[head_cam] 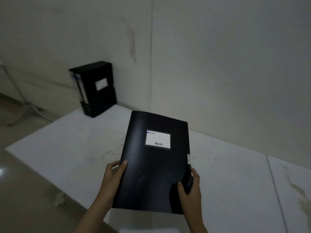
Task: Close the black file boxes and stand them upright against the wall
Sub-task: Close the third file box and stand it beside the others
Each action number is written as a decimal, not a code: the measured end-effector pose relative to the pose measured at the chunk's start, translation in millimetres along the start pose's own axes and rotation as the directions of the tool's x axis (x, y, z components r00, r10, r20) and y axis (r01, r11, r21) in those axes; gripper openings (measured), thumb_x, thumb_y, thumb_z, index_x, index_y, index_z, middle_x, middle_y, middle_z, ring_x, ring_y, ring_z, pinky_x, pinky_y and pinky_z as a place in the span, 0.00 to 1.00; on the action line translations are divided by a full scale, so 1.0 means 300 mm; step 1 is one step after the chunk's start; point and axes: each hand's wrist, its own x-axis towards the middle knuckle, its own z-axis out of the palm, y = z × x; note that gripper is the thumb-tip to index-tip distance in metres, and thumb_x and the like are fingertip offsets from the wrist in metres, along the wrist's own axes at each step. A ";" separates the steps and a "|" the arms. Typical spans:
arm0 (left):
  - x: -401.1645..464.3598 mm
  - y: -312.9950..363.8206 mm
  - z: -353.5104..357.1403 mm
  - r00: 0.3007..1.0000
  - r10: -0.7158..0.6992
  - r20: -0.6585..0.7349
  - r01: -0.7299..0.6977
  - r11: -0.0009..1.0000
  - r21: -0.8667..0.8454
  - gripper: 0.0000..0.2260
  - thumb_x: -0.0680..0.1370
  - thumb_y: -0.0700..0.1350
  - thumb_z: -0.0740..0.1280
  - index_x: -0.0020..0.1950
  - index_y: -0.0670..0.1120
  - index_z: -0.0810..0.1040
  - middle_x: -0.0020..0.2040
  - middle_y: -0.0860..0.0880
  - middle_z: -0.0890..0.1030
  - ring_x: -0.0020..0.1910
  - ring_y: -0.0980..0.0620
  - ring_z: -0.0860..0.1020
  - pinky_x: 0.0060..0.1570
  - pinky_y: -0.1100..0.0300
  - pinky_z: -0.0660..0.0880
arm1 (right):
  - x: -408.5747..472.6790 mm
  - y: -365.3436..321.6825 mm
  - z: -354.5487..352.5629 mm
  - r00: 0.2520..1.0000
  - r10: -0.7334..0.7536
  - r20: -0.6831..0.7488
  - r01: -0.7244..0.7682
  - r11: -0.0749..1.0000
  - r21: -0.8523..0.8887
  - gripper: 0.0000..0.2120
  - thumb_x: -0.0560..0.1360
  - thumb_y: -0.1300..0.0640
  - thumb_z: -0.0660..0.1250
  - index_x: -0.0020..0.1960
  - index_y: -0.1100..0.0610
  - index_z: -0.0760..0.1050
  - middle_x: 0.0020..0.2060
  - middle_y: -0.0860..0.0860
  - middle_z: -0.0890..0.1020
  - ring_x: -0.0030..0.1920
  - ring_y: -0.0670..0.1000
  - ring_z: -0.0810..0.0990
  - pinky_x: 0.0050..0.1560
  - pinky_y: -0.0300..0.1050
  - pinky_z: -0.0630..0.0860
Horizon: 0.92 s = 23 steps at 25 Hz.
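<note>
Both hands on a closed black file box, second one already parked at the wall

Nearest the camera, the left hand (113, 174) grips the lower left edge of the held file box (156, 165), thumb on the front cover and fingers curled behind, while the right hand (191, 187) pinches the lower right edge the same way, thumb on top, just below a small silver clasp (189, 159). The box is shut and tilted over the white table (67, 157); can't tell if its bottom edge touches. Its white label (157, 140) has a blue mark in the corner and a logo that looks like "Bailixing", though it's too blurry to be sure. Further back, the other file box (95, 88) stands upright at the table's far left corner against the wall (218, 64), its label unreadable.
</note>
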 end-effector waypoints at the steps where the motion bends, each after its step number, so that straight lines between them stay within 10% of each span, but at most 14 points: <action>1: 0.013 0.022 -0.067 0.999 0.025 -0.031 -0.026 0.999 -0.032 0.17 0.75 0.53 0.66 0.60 0.48 0.70 0.54 0.47 0.78 0.47 0.49 0.79 0.38 0.57 0.75 | 0.005 -0.033 0.060 0.999 -0.021 0.035 0.021 1.000 0.016 0.30 0.73 0.68 0.64 0.68 0.45 0.61 0.62 0.45 0.72 0.63 0.48 0.71 0.66 0.49 0.68; 7: 0.076 0.132 -0.301 0.978 0.185 -0.095 -0.194 0.976 -0.103 0.15 0.75 0.52 0.64 0.61 0.55 0.71 0.59 0.48 0.78 0.52 0.49 0.79 0.41 0.59 0.75 | 0.097 -0.195 0.288 0.977 -0.099 0.189 0.085 0.993 0.081 0.31 0.75 0.67 0.63 0.69 0.41 0.59 0.64 0.45 0.71 0.62 0.46 0.71 0.62 0.46 0.70; 11: 0.188 0.268 -0.342 0.960 0.264 0.096 -0.250 0.959 -0.133 0.23 0.70 0.54 0.66 0.64 0.62 0.67 0.62 0.53 0.76 0.59 0.51 0.77 0.53 0.56 0.76 | 0.282 -0.333 0.354 0.956 -0.169 0.239 0.154 0.985 0.079 0.31 0.76 0.64 0.64 0.72 0.45 0.56 0.70 0.51 0.68 0.68 0.53 0.69 0.67 0.53 0.69; 17: 0.439 0.484 -0.334 0.902 0.329 0.279 -0.306 0.944 -0.124 0.38 0.69 0.33 0.70 0.68 0.62 0.57 0.64 0.53 0.73 0.63 0.51 0.72 0.63 0.51 0.70 | 0.585 -0.526 0.479 0.927 -0.303 0.221 0.296 0.953 0.066 0.35 0.74 0.63 0.67 0.73 0.45 0.54 0.72 0.49 0.63 0.70 0.53 0.65 0.70 0.60 0.66; 23: 0.617 0.520 -0.350 0.956 0.275 0.106 -0.237 0.930 -0.280 0.29 0.67 0.57 0.67 0.66 0.57 0.63 0.61 0.51 0.77 0.58 0.52 0.77 0.50 0.59 0.75 | 0.680 -0.527 0.649 0.922 -0.280 0.268 0.287 0.958 0.016 0.35 0.74 0.63 0.66 0.72 0.44 0.52 0.71 0.47 0.63 0.70 0.51 0.64 0.71 0.55 0.64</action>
